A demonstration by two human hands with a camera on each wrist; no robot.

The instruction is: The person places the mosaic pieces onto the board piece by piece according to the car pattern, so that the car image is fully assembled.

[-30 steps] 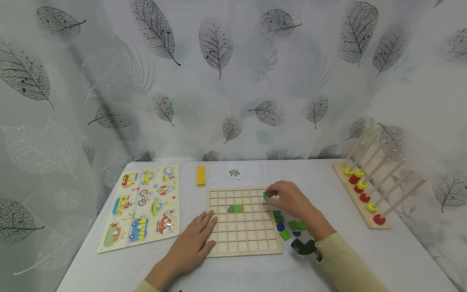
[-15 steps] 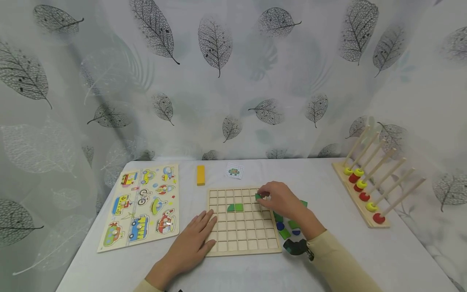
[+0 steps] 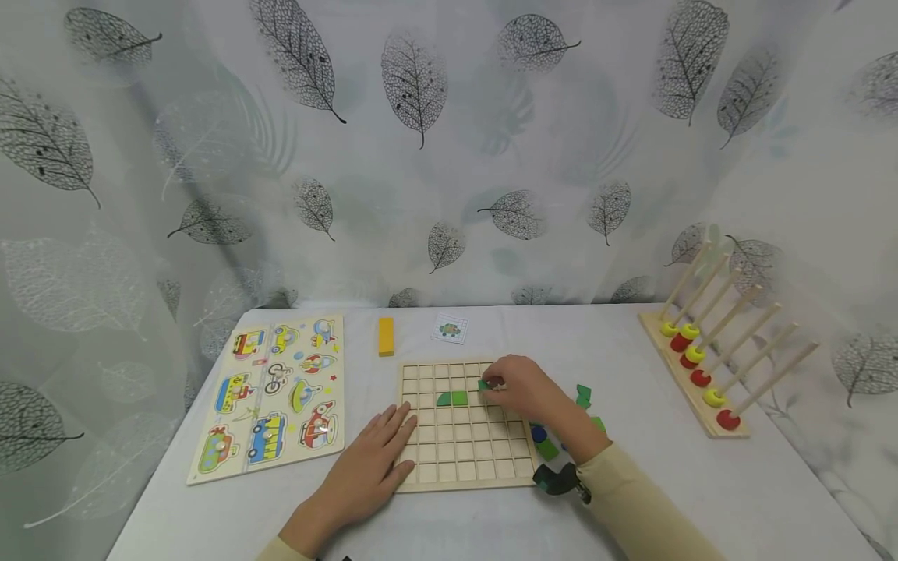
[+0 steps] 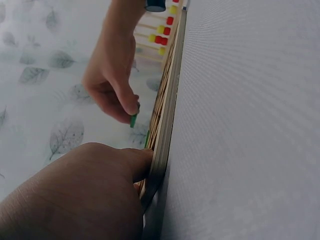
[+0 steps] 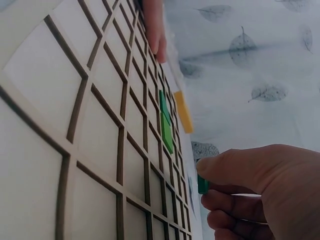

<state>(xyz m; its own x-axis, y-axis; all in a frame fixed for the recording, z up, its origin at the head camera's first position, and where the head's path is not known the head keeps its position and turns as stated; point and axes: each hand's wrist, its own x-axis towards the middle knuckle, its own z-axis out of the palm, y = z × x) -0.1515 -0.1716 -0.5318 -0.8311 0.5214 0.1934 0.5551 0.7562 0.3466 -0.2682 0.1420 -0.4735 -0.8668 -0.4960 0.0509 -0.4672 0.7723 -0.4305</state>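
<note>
A small green tile sits pinched between the thumb and fingertips of the right hand, fingers curled narrowly round it. The wrist views show the tile held just above the grid board, over its far right part, not yet down in a cell. Just to the left of the pinch, two green pieces already lie side by side in the board's cells: a quarter-round one and a square one, touching each other.

The left hand lies flat with fingers straight, resting on the board's near left corner; its fingertips press against the board's edge.

Behind the right wrist, on the white table, loose pieces lie scattered: green ones well to the right of the pinch, and a blue one with another green one just beside the board's right edge, partly hidden by the forearm.

Further out from the pinch, a small card and a yellow block lie beyond the board's far edge. A vehicle puzzle lies well off to the left. A peg rack with red and yellow beads stands far off to the right.
</note>
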